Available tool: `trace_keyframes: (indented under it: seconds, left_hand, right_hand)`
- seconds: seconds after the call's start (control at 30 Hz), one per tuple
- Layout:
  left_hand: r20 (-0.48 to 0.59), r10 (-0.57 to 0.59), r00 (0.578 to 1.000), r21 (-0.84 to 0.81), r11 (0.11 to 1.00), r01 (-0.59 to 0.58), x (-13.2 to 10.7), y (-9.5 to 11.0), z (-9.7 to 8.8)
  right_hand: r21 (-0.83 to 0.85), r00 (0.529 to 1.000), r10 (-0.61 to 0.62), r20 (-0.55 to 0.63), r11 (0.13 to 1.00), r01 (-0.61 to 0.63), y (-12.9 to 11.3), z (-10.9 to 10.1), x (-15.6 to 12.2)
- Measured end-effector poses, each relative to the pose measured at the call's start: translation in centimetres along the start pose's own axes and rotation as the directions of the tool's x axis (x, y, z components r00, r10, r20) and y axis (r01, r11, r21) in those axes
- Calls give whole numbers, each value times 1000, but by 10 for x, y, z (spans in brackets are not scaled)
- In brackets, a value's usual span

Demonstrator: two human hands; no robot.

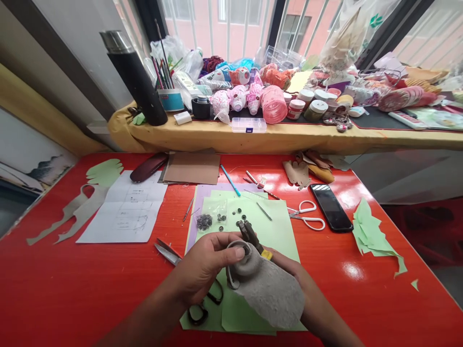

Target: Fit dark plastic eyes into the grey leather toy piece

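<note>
My left hand [204,267] pinches the top of a grey felt piece [265,289], thumb pressed on its curled upper edge. My right hand [289,270] is mostly hidden under the felt and grips pliers [249,233] with a yellow band on the handle; their dark jaws point up and away over the felt's edge. Both hands hover above a light green sheet [278,226]. Small metal snaps [204,221] lie in a little pile on that sheet, just beyond the hands.
On the red table [54,284]: white-handled scissors [307,214], a black phone [331,207], dark scissors [170,250], a paper pattern [126,209], brown card [193,167], green paper scraps [372,233]. A cluttered windowsill with a black flask [135,77] runs behind.
</note>
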State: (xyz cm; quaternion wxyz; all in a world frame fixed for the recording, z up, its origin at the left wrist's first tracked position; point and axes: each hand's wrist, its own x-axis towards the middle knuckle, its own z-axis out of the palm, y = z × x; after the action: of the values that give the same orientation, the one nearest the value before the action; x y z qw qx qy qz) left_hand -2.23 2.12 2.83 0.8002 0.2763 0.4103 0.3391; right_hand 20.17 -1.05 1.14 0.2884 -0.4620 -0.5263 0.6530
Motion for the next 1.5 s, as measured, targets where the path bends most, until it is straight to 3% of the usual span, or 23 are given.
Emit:
trace_keyframes:
  seconds: [0.07,0.17,0.33,0.53,0.7,0.97,1.23,1.5]
  left_hand:
    - [-41,51,998,81,996,-47,0,6,-9]
    - [-90,70,993,225,973,-48,1,17,-24]
    - [-80,-68,994,420,903,96,8,35,-40]
    - [-38,-172,984,579,799,162,10,46,-40]
    - [24,-146,989,557,823,109,10,44,-41]
    - [-14,-187,982,584,796,160,8,51,-33]
    - [18,-134,991,618,780,94,12,42,-34]
    - [15,-86,996,718,694,50,10,41,-33]
  right_hand:
    - [45,999,30,36,999,-31,1,-5,-2]
    - [-58,997,75,-13,995,-75,6,-18,-7]
    - [-332,999,44,10,942,-39,3,-32,-15]
    - [-594,997,-56,48,801,74,-9,-31,-17]
    - [-638,991,-110,78,759,134,-12,-30,-14]
    - [-669,985,-132,111,723,172,-13,-31,-13]
    - [-670,990,-70,125,730,136,-15,-32,-13]
    - [-674,990,-27,139,730,115,-13,-31,-15]
